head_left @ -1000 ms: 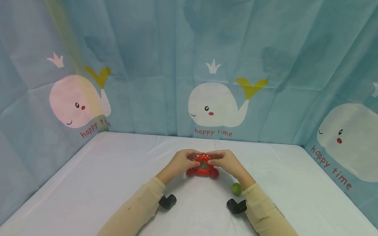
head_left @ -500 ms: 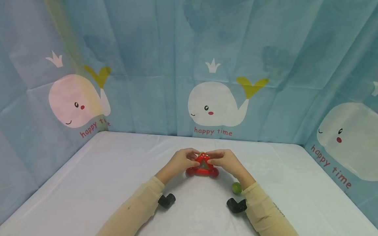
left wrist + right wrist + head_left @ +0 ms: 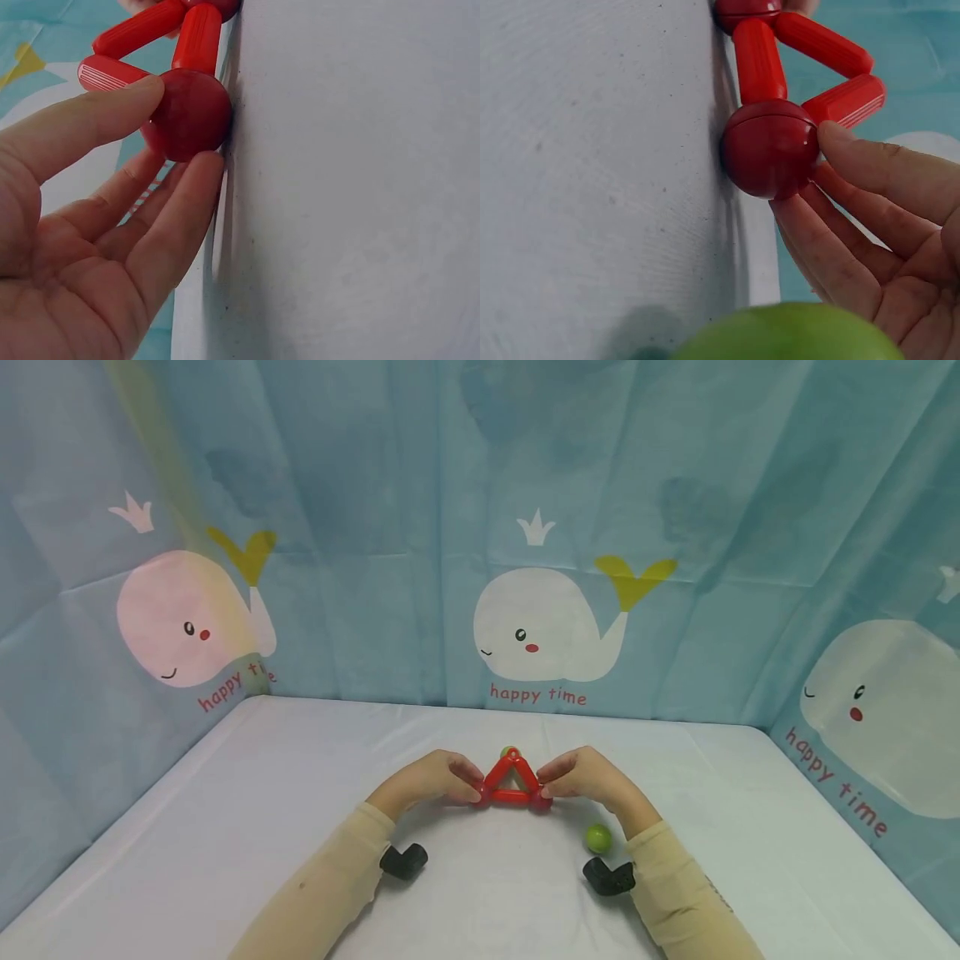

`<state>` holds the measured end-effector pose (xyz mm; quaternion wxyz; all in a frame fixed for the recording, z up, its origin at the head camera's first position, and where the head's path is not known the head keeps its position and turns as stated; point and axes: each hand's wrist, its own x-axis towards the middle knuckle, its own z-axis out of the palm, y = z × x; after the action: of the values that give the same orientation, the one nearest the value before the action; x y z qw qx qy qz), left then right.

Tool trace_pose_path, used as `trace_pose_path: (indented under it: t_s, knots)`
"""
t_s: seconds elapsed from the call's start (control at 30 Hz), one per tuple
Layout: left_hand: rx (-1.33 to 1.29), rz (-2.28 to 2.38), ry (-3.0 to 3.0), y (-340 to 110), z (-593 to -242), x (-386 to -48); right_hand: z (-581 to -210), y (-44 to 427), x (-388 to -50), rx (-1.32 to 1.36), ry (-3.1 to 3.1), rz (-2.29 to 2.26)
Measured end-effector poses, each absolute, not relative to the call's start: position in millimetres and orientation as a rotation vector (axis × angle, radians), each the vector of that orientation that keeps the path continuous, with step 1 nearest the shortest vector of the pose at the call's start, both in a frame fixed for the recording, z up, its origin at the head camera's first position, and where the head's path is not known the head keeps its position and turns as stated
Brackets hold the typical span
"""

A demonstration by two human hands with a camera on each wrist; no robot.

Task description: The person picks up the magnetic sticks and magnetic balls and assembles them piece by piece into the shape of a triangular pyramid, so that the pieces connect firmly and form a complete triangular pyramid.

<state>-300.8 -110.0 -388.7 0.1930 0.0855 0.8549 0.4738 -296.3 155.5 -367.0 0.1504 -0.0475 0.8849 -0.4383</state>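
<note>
A red triangle of rods and balls (image 3: 512, 797) stands on the white table between both hands, with bright red bars and darker red balls at its lower corners. My left hand (image 3: 435, 778) pinches the left ball (image 3: 196, 112), thumb on one side and fingertips on the other. On the opposite corner, my right hand (image 3: 592, 778) holds the right ball (image 3: 771, 148) between thumb and fingers. A little green shows behind the triangle's top; what it belongs to is mostly hidden.
A green ball (image 3: 598, 838) lies on the table (image 3: 480, 893) near the right forearm. Black angled pieces (image 3: 405, 862) stick out at both wrists. Behind the table hangs a blue curtain (image 3: 375, 610) printed with whales.
Both hands have moved apart and down, from the triangle's upper sides to its lower corner balls. Its sloping bars now show more fully. The green ball has stayed in about the same place.
</note>
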Motion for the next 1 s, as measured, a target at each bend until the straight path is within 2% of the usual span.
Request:
trace_pose_path:
  t_s: [0.33, 0.6, 1.0]
  knots:
    - [0.221, 1.399, 2.406, -115, -393, -303, -361, 157, -293, -0.142, 2.623, -1.225]
    - [0.237, 1.37, 2.436, -113, -396, -305, -350, 186, -279, -0.186, 2.539, -1.329]
    - [0.22, 1.371, 2.426, -113, -397, -306, -355, 227, -253, -0.213, 2.486, -1.276]
